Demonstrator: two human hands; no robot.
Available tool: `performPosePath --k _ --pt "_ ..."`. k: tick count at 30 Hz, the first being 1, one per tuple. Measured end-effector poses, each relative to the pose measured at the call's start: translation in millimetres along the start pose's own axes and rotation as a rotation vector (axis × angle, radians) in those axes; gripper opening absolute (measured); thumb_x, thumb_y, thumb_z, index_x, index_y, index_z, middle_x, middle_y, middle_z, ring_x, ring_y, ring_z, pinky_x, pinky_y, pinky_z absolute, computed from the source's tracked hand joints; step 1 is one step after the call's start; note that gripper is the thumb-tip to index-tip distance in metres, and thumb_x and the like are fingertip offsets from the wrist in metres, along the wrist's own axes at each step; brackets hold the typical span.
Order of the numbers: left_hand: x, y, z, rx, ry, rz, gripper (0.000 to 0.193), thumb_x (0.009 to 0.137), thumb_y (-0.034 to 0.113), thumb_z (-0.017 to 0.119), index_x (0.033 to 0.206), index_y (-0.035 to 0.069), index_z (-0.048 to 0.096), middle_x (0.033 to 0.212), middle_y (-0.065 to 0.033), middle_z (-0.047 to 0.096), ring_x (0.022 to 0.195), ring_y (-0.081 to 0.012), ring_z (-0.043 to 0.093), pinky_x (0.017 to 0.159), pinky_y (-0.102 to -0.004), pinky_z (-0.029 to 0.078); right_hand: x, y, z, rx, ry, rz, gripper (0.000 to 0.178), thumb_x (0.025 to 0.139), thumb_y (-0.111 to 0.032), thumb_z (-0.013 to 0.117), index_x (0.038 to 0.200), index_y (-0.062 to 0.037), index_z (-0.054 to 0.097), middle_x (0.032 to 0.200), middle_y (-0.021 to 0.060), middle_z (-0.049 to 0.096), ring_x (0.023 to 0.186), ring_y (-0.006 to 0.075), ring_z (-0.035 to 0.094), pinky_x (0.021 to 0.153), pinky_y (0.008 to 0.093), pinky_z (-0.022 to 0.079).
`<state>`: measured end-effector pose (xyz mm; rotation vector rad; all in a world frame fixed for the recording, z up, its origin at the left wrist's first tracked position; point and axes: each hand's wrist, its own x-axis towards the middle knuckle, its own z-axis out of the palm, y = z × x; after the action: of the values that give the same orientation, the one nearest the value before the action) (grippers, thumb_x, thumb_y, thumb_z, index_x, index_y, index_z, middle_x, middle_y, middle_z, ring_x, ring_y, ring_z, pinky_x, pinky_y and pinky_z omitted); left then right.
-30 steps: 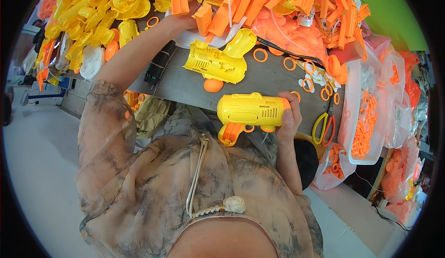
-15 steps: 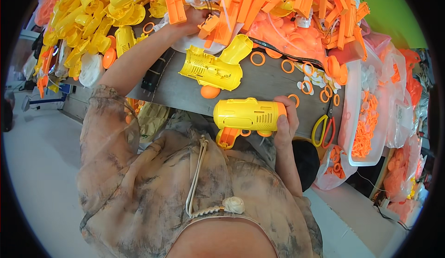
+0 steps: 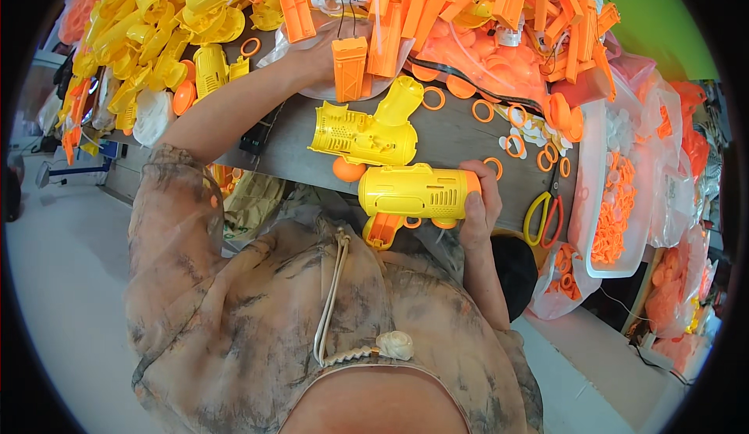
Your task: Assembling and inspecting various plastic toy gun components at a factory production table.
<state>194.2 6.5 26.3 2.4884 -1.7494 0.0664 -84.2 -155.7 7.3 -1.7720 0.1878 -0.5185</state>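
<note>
My right hand [image 3: 477, 214] is closed around the orange front end of a yellow toy gun [image 3: 413, 194]. The toy lies sideways at the table's near edge, with an orange piece at its grip. My left hand [image 3: 321, 50] reaches into the pile at the back, beside an orange battery case [image 3: 349, 67] with thin dark wires. That case and the parts around it hide its fingers. Between the hands, a yellow half shell [image 3: 365, 134] rests with its hollow side up. An orange ball-like part [image 3: 348, 170] sits just in front of it.
Yellow shells [image 3: 140, 36] are heaped at the back left, orange parts [image 3: 511, 56] at the back right. Several orange rings [image 3: 483, 111] lie on the grey table. Scissors [image 3: 544, 219] lie next to a white bin [image 3: 612, 200] of small orange pieces.
The orange battery case has come nearer and stands more upright, with my left hand shifted slightly. The half shell has moved a little right and nearer. My right hand stays put.
</note>
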Motion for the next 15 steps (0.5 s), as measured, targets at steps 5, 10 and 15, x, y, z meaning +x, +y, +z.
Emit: performPosePath --k 5,10,15 --pt "6 6 -2 -0.302 -0.056 -0.02 0.043 0.078 0.031 0.062 0.113 0.007 0.052 0.101 -0.0162 0.055 0.092 -0.028 0.056 0.076 -0.0423 0.046 -1 0 1 -0.005 -0.002 0.013 0.049 0.088 -0.041 0.044 0.109 0.0032 0.052 0.093 0.0084 0.054 0.084 0.0141 0.05 0.073 0.0268 0.04" --pt "8 11 -9 -0.6 -0.109 -0.045 0.033 0.081 0.027 0.062 0.106 0.006 0.055 0.093 -0.0106 0.058 0.086 -0.022 0.058 0.071 -0.0364 0.047 1 -2 1 -0.018 -0.008 -0.005 0.049 0.088 -0.041 0.044 0.108 0.0029 0.053 0.095 0.009 0.054 0.084 0.015 0.05 0.074 0.0271 0.04" --pt "5 17 -39 -0.497 -0.232 -0.097 0.038 0.082 0.024 0.062 0.114 0.006 0.051 0.102 -0.0117 0.06 0.09 -0.0233 0.061 0.074 -0.0365 0.049 0 0 0 0.007 0.007 -0.008 0.047 0.087 -0.04 0.047 0.108 0.0022 0.053 0.093 0.0087 0.055 0.081 0.0151 0.051 0.072 0.0272 0.041"
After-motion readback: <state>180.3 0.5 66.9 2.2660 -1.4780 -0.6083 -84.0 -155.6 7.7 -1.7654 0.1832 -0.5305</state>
